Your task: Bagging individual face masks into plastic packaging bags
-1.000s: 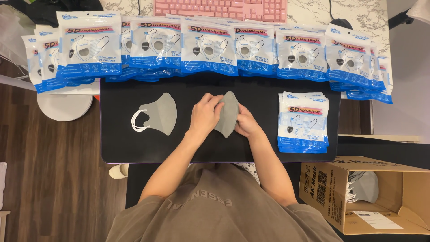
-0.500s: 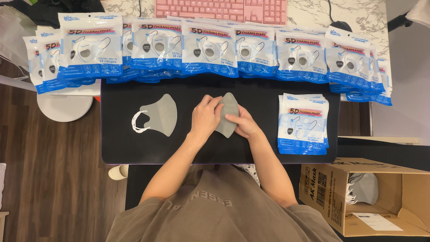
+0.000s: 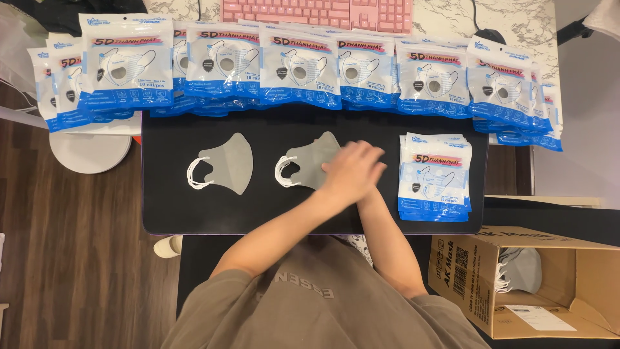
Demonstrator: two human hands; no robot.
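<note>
At the lower right, beside the tabletop [image 3: 194,220], an open cardboard box [image 3: 555,304] is sitting with grey masks [image 3: 520,268] tucked inside it and a white slip of paper lying on its bottom. Along the far edge of the black tabletop, a long row of mask packets [image 3: 310,64] is overlapping from left to right, each one clear with a blue band at the foot and a red and blue strip at the top. A smaller stack of packets [image 3: 434,176] of the same kind is lying at the right end of the tabletop, and a pink keyboard [image 3: 316,11] is showing beyond the row.

Two grey masks are lying flat on the tabletop with their white ear loops pointing left: the left mask [image 3: 223,163] is lying alone, and the middle mask [image 3: 310,161] is lying just beside it. The left hand [image 3: 352,171] is resting over the right edge of the middle mask, its fingers spread and pressing flat rather than gripping. The right hand is hidden beneath it, so its fingers cannot be told.

A second ago that mask was standing folded between both hands, right of centre; now it is lying opened out flat.
</note>
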